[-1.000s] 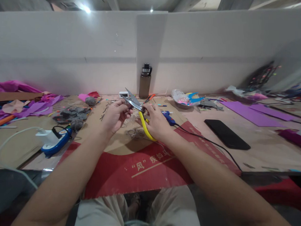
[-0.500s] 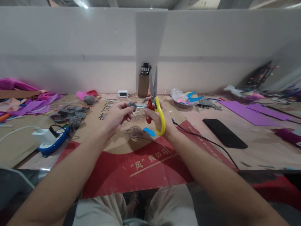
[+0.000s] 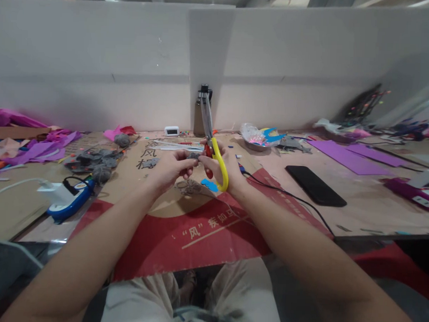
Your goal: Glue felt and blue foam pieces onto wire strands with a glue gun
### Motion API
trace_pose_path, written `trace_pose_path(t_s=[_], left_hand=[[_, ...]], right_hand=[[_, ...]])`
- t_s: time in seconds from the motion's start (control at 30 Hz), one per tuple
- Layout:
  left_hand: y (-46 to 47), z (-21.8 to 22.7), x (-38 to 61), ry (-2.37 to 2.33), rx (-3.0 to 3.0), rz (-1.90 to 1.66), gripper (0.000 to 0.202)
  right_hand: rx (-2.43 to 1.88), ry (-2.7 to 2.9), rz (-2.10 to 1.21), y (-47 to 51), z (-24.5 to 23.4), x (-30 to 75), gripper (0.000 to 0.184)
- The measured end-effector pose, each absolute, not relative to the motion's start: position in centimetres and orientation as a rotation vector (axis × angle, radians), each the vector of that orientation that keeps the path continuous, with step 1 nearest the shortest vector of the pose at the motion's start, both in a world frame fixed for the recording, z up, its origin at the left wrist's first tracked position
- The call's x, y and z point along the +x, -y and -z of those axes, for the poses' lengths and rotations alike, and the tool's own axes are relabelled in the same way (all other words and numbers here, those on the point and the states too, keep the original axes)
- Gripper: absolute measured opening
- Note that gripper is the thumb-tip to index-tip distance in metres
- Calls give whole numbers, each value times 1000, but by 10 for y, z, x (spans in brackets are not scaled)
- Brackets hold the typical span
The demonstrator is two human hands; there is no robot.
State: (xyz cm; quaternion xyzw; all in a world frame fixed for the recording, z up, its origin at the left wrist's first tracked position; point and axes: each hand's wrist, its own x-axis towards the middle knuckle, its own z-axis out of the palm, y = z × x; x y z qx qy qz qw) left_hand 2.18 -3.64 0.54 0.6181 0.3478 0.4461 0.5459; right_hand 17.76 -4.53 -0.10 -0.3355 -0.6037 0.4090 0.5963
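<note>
Left hand (image 3: pixel 177 171) has its thumb and fingers pinched on a small grey piece (image 3: pixel 192 156), so that bit sits right in the gap between the two hands, up at the fingertips. Right hand (image 3: pixel 224 163) is wrapped round the scissors (image 3: pixel 221 166), the pair with one yellow handle and one red, blades pointing up and away from both hands. The blades look slightly parted. The right fingertips come right up to the grey piece too, but I can't tell if they're actually pinching it.

Just below the hands there's a tangled coil of twine (image 3: pixel 188 187), with a blue cutout (image 3: pixel 209 185) beside it, under the right hand. All that's on a red and tan cardboard sheet (image 3: pixel 197 254). Beyond the hands stands a dark bottle (image 3: pixel 198 120), partly behind the blades, with a little white clock-like thing (image 3: pixel 172 131) to its left. Black phone (image 3: pixel 315 185) is off to the right of the right hand, and a heap of grey scraps (image 3: pixel 91 161) lies left of the left one.
</note>
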Motion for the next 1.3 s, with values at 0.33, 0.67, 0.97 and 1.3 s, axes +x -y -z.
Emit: trace_pose_path(t_s=[0.33, 0.67, 0.97, 1.3], left_hand=[[30, -14, 16, -830, 1252, -1317, 11], [22, -19, 7, -684, 1250, -1604, 14], [21, -16, 8, -798, 1433, -1639, 35], [27, -25, 5, -779, 1239, -1584, 25]], right_hand=[[-791, 1282, -971, 40, 2, 182, 45], [-947, 1493, -755, 29, 13, 180, 41], [-884, 1666, -621, 33, 13, 179, 38], [-1171, 1901, 61, 42, 12, 187, 41]])
